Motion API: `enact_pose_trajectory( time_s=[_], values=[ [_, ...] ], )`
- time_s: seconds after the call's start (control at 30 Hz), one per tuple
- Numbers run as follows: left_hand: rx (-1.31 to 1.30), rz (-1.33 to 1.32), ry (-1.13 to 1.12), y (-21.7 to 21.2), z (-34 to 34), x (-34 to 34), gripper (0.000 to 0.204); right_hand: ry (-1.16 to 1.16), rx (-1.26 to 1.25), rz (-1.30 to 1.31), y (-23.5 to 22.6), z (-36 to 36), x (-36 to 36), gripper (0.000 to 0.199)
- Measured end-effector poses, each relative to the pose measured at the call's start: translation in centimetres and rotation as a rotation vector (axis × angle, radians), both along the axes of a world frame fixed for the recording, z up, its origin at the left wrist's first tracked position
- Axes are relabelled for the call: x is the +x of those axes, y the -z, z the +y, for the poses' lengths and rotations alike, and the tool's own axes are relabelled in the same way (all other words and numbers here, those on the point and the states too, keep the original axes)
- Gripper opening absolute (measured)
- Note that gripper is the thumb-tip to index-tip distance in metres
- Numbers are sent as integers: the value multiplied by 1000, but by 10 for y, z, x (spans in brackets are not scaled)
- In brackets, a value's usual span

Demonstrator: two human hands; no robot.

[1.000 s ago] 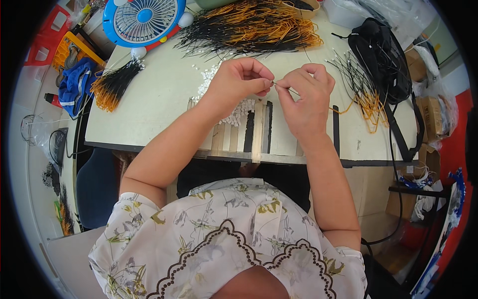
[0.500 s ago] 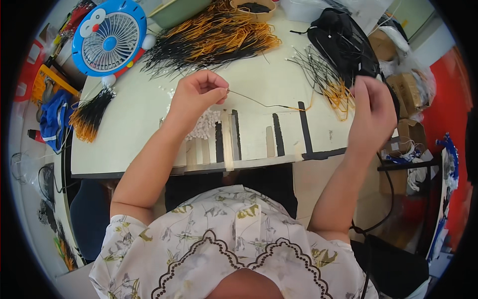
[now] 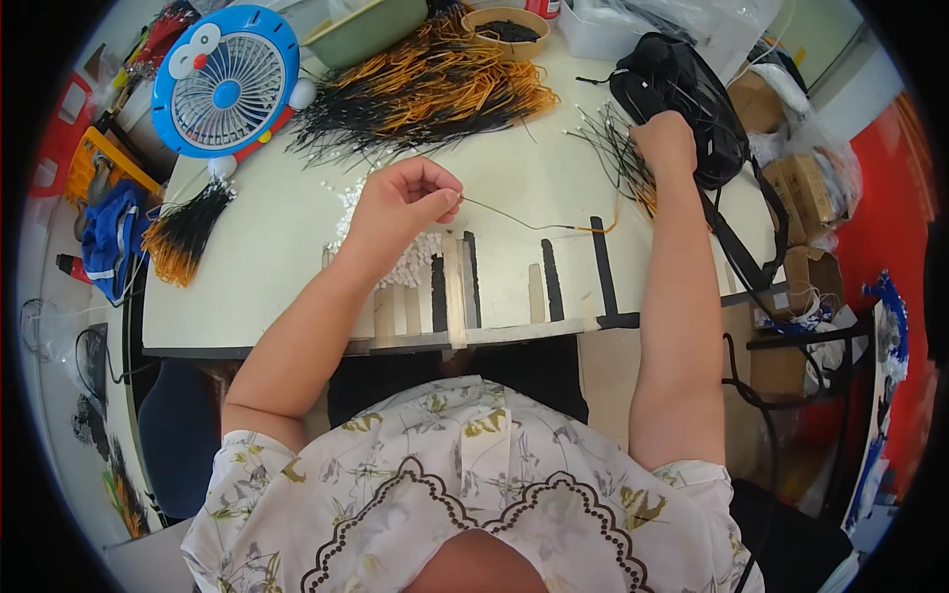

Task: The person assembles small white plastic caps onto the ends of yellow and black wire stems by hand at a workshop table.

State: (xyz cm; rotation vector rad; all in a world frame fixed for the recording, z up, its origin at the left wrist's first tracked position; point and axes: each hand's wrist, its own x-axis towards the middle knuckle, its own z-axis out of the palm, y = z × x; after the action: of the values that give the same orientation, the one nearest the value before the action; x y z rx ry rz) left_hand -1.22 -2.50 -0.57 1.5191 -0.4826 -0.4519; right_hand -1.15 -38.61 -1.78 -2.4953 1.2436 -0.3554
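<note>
My left hand (image 3: 413,206) is closed in a pinch on one end of a thin wire (image 3: 509,219). That wire is black near my fingers and orange at its far end, and it trails rightward over the table. On the right, my right hand (image 3: 666,145) is over a small bundle of black and orange wires (image 3: 605,140), against a black mesh bag (image 3: 682,94). Its fingers curl downward, and whatever they grip is hidden beneath the hand. Small white pieces (image 3: 413,261), perhaps connector housings, lie heaped beside my left wrist.
A large heap of black and orange wires (image 3: 425,89) covers the back of the table. At the left stand a blue fan (image 3: 225,94) and another wire bundle (image 3: 188,232). A green basin (image 3: 366,35) and a round tub (image 3: 539,42) sit behind. Dark tape strips (image 3: 603,267) mark the front edge.
My right hand has moved away from me and leftward, onto the small wire bundle by the bag. My left hand keeps its pinch on the wire. The whole view has shifted slightly.
</note>
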Motion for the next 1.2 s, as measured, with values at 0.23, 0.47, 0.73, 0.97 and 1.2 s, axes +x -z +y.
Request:
enact_pose_trajectory(
  time_s=[0.23, 0.47, 0.73, 0.97, 1.2],
  values=[
    [-18, 1, 3, -3, 3, 0, 6, -74, 85, -157, 1, 12, -5, 19],
    [-64, 30, -50, -9, 5, -6, 8, -572, 638, -786, -36, 59, -27, 4],
    [-218, 160, -79, -9, 9, -2, 10, -903, 505, -669, -37, 167, -64, 4],
    [-245, 202, -95, -8, 11, 1, 9, -960, 355, -726, -24, 190, -67, 6],
    [-256, 203, -86, -7, 10, 2, 8, -936, 472, -681, -23, 190, -70, 7]
  ],
)
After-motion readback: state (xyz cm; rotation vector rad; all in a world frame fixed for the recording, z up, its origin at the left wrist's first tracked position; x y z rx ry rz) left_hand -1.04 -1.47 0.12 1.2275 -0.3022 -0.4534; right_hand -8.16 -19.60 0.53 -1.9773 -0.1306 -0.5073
